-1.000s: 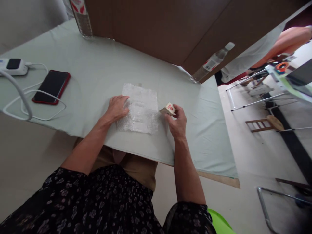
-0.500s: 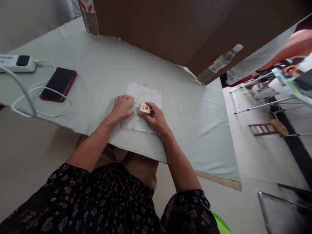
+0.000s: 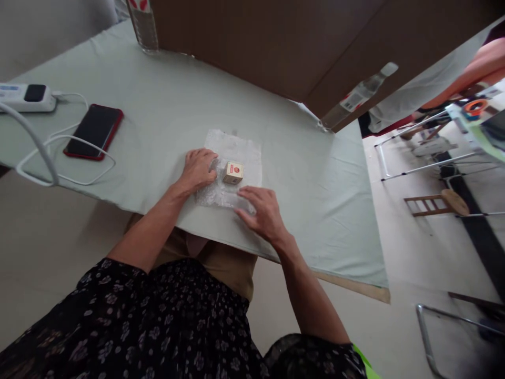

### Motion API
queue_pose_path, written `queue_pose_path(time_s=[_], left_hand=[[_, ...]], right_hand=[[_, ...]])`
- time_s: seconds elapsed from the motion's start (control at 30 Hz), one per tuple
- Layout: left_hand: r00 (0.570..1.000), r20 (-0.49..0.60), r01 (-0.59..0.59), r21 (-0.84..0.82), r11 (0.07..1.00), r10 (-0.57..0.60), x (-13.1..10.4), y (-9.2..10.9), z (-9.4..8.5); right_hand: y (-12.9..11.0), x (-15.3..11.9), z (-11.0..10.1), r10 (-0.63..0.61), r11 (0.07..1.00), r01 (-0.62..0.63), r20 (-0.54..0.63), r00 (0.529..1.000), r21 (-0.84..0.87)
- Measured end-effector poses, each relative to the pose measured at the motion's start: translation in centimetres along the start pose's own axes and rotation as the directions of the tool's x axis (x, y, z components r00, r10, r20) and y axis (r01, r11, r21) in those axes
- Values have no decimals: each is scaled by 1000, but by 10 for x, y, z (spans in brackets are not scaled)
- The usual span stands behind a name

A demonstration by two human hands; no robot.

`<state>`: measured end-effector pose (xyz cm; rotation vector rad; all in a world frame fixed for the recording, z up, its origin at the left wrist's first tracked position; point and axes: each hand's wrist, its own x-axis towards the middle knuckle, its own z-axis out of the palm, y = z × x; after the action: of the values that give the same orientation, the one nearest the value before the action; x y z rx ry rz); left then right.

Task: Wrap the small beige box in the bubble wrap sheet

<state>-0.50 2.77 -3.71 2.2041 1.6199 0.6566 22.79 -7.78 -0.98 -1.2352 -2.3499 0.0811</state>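
The small box (image 3: 233, 172) stands near the centre of the frame, resting on a sheet of bubble wrap (image 3: 252, 158), with a red mark on its pale upper face and no finger around it. The bubble wrap lies flat on the cloth-covered bench (image 3: 315, 189), inside the bench's near edge. The left hand (image 3: 198, 169) rests over the left margin of the bubble wrap, palm down, fingers slightly bent and thumb set apart, its tips near the box but not on it. The right hand (image 3: 262, 210) is at the lower right of the bubble wrap, thumb and fingers spread apart and holding nothing; whether its fingertips touch the sheet cannot be told. At the left of the frame a dark phone (image 3: 92, 131) in a red case lies on the bench, a white cable (image 3: 89, 182) looped across its lower part. A white power strip (image 3: 19, 97) sits at the left edge, above the cable loop. A brown cardboard panel (image 3: 244, 42) fills the top of the frame; one clear bottle (image 3: 144, 29) stands at its left end and a second bottle (image 3: 361, 96) is by its right part.
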Motion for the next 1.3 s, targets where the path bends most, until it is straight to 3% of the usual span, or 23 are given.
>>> queue_pose_path(time_s=[0.1,0.27,0.4,0.53,0.73,0.87,1.0,1.1,1.2,1.3], left_hand=[[1000,-18,-5,-14,1000,5,1,-2,1],[1000,-5,25,-39,999,-25,4,-1,-3],[998,5,70,-74,995,-69,7,-1,-9],[997,-15,73,-101,992,-75,7,-4,-8],[985,-163,26,-178,984,-55,6,-3,-8],[975,-219,-92,-297,950,26,2,4,-18],[979,-116,-201,-476,856,165,-4,10,-28],[973,-21,-202,-563,801,230,-7,14,-31],[979,29,-155,-538,828,201,-5,18,-28],[998,17,-49,-485,873,65,0,25,-20]], right_hand=[[-17,-13,6,-64,986,79,100,993,-148],[-23,-3,26,-35,966,50,62,997,-253],[-16,5,15,4,978,2,31,1000,-207],[-18,0,2,-56,978,87,168,984,-188],[-23,2,15,-90,925,163,218,972,-342],[-18,13,14,-27,953,89,211,977,-291],[-11,35,-4,70,969,-39,121,990,-244],[-2,59,-12,126,960,-109,51,991,-258],[13,82,-9,204,958,-182,80,976,-223],[30,92,0,276,960,-266,119,954,-88]])
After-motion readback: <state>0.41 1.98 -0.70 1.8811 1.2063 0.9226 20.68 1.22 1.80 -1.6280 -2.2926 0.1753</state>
